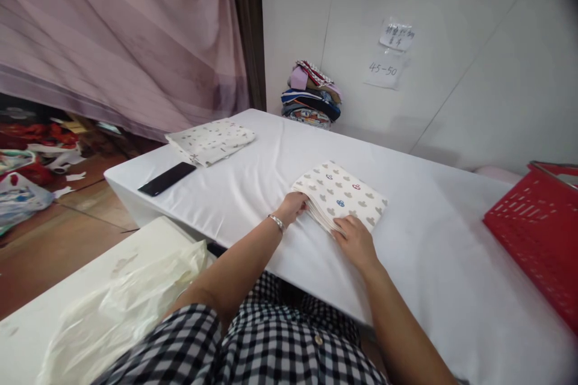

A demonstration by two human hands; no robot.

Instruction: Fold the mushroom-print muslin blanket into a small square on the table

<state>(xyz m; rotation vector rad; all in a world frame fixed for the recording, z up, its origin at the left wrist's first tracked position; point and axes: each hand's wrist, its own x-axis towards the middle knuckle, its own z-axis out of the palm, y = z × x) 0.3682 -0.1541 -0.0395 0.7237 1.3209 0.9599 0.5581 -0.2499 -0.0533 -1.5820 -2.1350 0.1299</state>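
Observation:
A folded white cloth (359,195) with grey, blue and red motifs lies on the white-covered table (271,150), its layered edge facing me. My left hand (294,207), with a bracelet at the wrist, pinches the near left corner of that cloth. At the near edge, my right hand (356,240) grips the layers, thumb at the side and fingers on top. Both hands are closed, and the fingertips are partly hidden by the cloth and the hands themselves.
Farther left lie another folded patterned cloth (212,141) and a black phone-like slab (167,178). A red plastic basket (533,216) stands at the right. Folded clothes (311,99) are piled by the wall. A plastic bag (126,307) rests on a white surface at lower left.

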